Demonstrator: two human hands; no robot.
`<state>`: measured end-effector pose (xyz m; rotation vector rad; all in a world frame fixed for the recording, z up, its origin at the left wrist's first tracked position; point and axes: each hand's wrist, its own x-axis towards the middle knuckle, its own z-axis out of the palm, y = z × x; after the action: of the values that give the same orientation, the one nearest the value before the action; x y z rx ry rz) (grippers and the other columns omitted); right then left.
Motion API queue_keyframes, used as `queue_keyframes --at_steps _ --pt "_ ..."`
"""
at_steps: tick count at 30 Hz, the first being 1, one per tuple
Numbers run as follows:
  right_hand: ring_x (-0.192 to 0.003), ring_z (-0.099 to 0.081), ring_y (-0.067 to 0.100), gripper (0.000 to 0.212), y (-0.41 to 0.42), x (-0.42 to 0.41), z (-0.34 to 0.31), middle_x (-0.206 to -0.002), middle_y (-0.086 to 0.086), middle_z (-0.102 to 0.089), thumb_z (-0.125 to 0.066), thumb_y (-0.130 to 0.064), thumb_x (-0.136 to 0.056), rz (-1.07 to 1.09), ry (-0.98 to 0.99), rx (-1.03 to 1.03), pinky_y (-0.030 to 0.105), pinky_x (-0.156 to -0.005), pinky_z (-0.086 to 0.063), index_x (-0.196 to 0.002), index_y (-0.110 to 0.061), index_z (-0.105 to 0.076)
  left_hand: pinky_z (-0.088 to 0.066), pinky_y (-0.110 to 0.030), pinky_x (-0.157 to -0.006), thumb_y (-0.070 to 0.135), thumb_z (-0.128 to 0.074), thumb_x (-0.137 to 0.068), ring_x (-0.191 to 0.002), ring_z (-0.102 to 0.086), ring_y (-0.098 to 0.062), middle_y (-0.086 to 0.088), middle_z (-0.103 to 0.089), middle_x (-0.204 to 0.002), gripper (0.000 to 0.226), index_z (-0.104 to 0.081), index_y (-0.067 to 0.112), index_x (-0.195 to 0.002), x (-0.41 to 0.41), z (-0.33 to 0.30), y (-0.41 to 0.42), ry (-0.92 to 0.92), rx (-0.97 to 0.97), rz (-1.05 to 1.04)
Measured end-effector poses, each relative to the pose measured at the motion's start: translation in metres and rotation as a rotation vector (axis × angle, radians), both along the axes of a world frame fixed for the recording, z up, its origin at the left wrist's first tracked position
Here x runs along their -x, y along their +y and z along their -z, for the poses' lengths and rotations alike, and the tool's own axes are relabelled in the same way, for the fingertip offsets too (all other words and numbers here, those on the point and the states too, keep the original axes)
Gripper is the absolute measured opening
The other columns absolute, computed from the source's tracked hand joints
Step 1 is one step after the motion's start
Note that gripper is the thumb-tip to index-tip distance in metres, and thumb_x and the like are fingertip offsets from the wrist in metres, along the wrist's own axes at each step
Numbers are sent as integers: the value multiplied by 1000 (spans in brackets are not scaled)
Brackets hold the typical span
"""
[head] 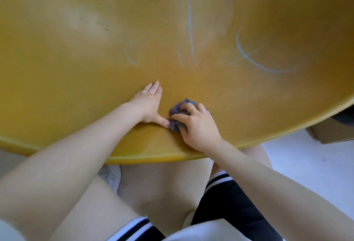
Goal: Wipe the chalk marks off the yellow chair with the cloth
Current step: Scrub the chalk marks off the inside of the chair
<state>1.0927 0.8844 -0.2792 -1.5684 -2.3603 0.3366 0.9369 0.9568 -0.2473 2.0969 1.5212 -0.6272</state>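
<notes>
chair: my yellow chair [76, 68] fills nearly the whole view, a big curved matte shell whose rounded front lip runs right above my knees
chalk: pale blue chalk marks [247, 55] sit further into the shell than my hands, mostly toward the right side; long thin streaks and one crossed loop
left hand: my left hand [149, 104] lies flat and spread on the chair just inside the lip, gripping nothing, thumb pointing at the cloth
right hand: my right hand [195, 124] is clenched around the grey-blue cloth [177, 109], pressing it onto the chair near the lip
hands: side by side, thumb nearly touching the cloth
room: pale floor [306, 164] below the lip, cardboard box [333, 135] off the chair's right edge
</notes>
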Motion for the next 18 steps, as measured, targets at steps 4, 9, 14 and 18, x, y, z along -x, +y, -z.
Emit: queue_keyframes --at_steps 4,9,14,18 --pt "-72 -57 32 31 33 -40 -2 -95 7 -67 -44 -33 -80 -72 -196 -81 33 -57 -49 -93 -27 -72 -1 -32 -118 64 -67 -68 -145 13 -18 -4 21 -156 125 9 7 -149 3 3 -2 -23 2 -7" --pt "-113 -38 35 28 69 -94 -2 -131 7 -49 -49 -23 -92 439 -271 15 39 -88 -34 -116 -28 -63 0 -33 -117 63 -68 -67 -145 14 -17 -1 21 -156 125 10 10 -149 3 5 -2 -47 8 -28" --pt "-84 -51 41 29 43 -56 4 -103 12 -62 -48 -30 -80 335 -134 -10 43 -74 -48 -93 -23 -73 0 -32 -118 63 -67 -68 -144 14 -17 -1 22 -155 124 10 10 -149 5 5 -3 -57 7 -23" --pt "-72 -50 31 34 1 -22 -4 -93 5 -62 -40 -33 -75 96 -33 75 37 -67 -50 -86 -29 -72 0 -32 -118 63 -66 -69 -144 15 -18 -2 22 -155 123 11 9 -149 4 1 -1 -39 18 -11"
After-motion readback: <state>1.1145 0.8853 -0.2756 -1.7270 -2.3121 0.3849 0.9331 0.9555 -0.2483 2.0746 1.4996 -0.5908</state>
